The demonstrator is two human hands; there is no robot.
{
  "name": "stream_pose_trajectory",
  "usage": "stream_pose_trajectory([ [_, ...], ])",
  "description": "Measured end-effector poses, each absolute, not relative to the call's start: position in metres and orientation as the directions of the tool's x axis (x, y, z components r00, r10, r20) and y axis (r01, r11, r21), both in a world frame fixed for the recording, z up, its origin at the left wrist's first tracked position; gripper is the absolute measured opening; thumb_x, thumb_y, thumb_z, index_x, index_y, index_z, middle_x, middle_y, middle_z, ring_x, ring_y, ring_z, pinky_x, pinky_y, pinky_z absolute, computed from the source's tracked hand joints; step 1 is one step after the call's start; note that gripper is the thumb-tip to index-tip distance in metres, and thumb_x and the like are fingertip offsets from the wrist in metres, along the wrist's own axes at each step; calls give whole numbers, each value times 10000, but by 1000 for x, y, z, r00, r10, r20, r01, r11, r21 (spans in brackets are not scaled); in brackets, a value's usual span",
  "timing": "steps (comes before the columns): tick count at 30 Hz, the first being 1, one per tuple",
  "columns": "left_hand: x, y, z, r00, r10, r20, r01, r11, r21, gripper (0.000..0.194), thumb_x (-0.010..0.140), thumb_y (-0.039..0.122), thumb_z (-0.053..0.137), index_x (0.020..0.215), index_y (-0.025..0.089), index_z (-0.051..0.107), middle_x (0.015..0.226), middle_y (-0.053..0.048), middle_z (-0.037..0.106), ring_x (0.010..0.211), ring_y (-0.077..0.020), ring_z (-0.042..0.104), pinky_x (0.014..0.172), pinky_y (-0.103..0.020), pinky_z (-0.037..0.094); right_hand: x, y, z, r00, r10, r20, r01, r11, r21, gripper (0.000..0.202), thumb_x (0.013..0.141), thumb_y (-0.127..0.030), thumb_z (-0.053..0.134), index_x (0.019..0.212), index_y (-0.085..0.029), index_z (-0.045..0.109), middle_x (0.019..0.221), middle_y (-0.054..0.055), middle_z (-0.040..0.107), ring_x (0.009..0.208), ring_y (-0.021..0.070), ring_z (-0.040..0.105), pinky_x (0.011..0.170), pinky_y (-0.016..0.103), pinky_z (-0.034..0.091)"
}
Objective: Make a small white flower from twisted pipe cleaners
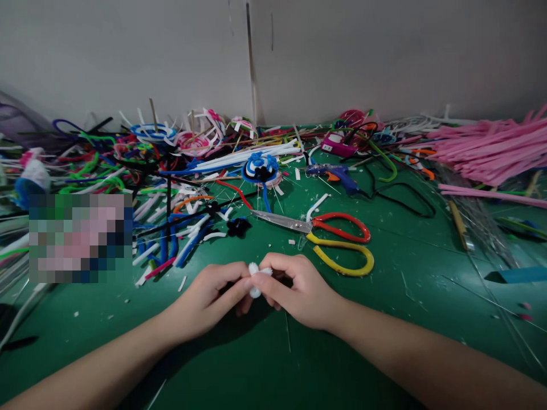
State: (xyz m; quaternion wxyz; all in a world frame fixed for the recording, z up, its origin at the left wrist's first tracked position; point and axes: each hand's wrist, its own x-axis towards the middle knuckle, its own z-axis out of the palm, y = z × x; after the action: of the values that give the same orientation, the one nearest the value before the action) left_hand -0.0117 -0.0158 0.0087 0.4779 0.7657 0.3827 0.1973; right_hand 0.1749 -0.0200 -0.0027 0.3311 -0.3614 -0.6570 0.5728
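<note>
Both hands meet near the front middle of the table. A small white fuzzy pipe-cleaner piece [254, 292], with several stubby lobes, is pinched between them. My left hand [213, 293] has thumb and forefinger closed on its left side. My right hand [301, 290] grips it from the right, the thumb lying across its middle, so part of the piece is hidden. Just beyond the right hand lie scissors [308, 226] with one red and one yellow handle, the blades pointing left. Left of the blades is a black fuzzy flower shape [238, 228].
A blue-and-white coiled piece [259, 166] sits behind the scissors, beside a blue glue gun [337, 175]. Cut blue and white stems [188, 242] litter the left. Pink pipe cleaners [491, 149] are heaped at right. The green table [405, 364] meets a grey wall [363, 62].
</note>
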Motion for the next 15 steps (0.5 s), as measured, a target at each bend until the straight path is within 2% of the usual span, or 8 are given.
stream_pose_trajectory([
  [6, -12, -17, 8, 638, 770, -14, 381, -299, 875, 252, 932, 212, 401, 746, 166, 565, 593, 45, 582, 519, -62, 532, 531, -147, 395, 175, -19, 0, -535, 845, 12, 66, 56, -996, 264, 905, -347, 478, 715, -168, 518, 548, -43, 486, 480, 63, 454, 477, 180, 364],
  [10, -11, -18, 8, 634, 773, 32, 379, -347, 858, 253, 914, 181, 424, 695, 166, 550, 560, 49, 577, 507, -57, 530, 528, -141, 388, 175, -20, -2, -531, 848, -3, 80, 46, -996, 272, 897, -363, 488, 706, -171, 509, 550, -43, 477, 482, 66, 445, 464, 184, 344],
  [15, -11, -19, 5, 589, 808, 20, 388, -304, 870, 262, 919, 218, 415, 689, 166, 529, 569, 43, 563, 508, -66, 533, 525, -156, 396, 174, -21, -3, -495, 869, -9, 64, 27, -998, 247, 874, -375, 519, 729, -175, 507, 558, -48, 456, 494, 70, 438, 468, 191, 332],
])
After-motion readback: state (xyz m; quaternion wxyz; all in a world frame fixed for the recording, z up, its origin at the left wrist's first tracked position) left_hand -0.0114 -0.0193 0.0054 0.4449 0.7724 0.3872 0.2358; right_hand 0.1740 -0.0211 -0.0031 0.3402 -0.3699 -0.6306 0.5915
